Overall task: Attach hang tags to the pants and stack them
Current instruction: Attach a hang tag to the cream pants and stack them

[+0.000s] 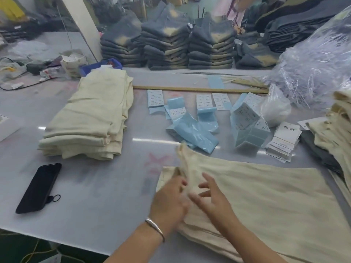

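A cream pair of pants [266,196] lies spread on the white table [95,186] in front of me, its waistband end raised and bunched. My left hand [169,198], with a silver bangle on the wrist, grips the bunched fabric at the waistband. Beside it, my right hand [212,196] rests on the cloth with fingers spread. A folded stack of cream pants [91,118] sits at the left. White hang tags [284,141] lie in a pile at the right, near blue label sheets [195,130].
A black phone [39,186] lies at the near left. More cream pants [334,133] pile up at the right edge. Clear plastic bags [313,63] heap at the far right. Grey-tan folded stacks [167,46] line the back. A wooden stick [199,90] lies across the table.
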A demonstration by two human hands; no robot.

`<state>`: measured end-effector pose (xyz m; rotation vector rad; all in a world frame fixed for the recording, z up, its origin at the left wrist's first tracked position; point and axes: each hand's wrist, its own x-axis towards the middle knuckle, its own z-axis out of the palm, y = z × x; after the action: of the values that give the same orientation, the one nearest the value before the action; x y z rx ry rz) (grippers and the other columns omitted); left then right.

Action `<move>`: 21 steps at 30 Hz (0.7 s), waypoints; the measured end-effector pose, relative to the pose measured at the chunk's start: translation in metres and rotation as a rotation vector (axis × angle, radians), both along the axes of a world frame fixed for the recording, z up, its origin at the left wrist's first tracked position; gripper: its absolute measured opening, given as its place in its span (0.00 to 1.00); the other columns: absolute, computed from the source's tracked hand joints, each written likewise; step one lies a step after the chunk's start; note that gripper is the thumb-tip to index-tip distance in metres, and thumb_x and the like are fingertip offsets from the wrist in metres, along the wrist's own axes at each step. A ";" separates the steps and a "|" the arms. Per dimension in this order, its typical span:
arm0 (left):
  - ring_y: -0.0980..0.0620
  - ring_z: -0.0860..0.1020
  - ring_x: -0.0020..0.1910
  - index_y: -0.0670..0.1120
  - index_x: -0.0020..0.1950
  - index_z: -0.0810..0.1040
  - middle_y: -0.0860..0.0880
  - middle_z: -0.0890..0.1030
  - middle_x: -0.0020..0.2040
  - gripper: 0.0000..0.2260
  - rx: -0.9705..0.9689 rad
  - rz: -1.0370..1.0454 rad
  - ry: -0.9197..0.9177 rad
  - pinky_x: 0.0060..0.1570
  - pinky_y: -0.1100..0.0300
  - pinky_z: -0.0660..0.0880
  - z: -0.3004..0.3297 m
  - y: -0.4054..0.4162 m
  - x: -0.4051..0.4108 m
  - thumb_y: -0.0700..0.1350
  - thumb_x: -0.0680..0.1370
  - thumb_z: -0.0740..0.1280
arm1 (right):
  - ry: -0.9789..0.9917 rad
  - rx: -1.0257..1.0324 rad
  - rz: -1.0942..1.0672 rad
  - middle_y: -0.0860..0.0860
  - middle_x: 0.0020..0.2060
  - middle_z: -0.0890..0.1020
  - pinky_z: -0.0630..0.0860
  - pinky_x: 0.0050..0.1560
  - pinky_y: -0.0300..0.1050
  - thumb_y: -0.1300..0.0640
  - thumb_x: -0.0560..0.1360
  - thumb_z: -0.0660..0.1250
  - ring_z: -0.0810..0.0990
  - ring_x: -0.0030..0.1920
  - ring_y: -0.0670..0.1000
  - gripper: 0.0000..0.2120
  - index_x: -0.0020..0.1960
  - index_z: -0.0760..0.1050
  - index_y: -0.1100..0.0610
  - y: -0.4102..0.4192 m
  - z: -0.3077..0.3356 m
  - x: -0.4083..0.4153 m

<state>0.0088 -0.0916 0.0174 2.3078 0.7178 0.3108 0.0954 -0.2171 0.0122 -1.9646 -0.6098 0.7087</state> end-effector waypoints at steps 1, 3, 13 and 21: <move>0.55 0.76 0.40 0.53 0.49 0.74 0.53 0.78 0.42 0.13 0.030 -0.156 -0.100 0.42 0.63 0.70 0.003 -0.010 0.004 0.39 0.68 0.67 | 0.163 0.068 -0.107 0.46 0.52 0.78 0.79 0.44 0.41 0.40 0.68 0.74 0.81 0.47 0.46 0.33 0.68 0.67 0.48 0.007 0.006 0.004; 0.57 0.73 0.38 0.48 0.45 0.76 0.48 0.79 0.41 0.08 0.016 -0.429 -0.167 0.43 0.62 0.72 0.003 -0.027 0.009 0.39 0.69 0.68 | 0.232 0.050 -0.236 0.49 0.45 0.81 0.78 0.37 0.40 0.50 0.69 0.76 0.82 0.42 0.47 0.22 0.58 0.72 0.53 0.013 0.010 0.015; 0.55 0.73 0.49 0.54 0.54 0.72 0.57 0.75 0.49 0.26 0.045 -0.150 0.185 0.49 0.60 0.70 -0.033 0.029 -0.007 0.69 0.64 0.68 | 0.581 0.170 -0.456 0.59 0.45 0.86 0.81 0.49 0.53 0.65 0.76 0.68 0.85 0.46 0.60 0.05 0.51 0.81 0.63 0.006 -0.022 0.026; 0.55 0.59 0.28 0.48 0.29 0.62 0.56 0.61 0.25 0.21 -0.367 0.104 0.085 0.28 0.62 0.56 -0.050 0.086 -0.016 0.43 0.76 0.71 | 0.018 -0.312 -0.559 0.52 0.42 0.81 0.72 0.41 0.48 0.62 0.68 0.73 0.78 0.41 0.52 0.11 0.47 0.74 0.56 -0.037 -0.028 0.064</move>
<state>-0.0072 -0.0057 -0.0331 1.9485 0.8621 0.1152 0.1596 -0.2540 -0.0154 -2.2673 0.0826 0.4838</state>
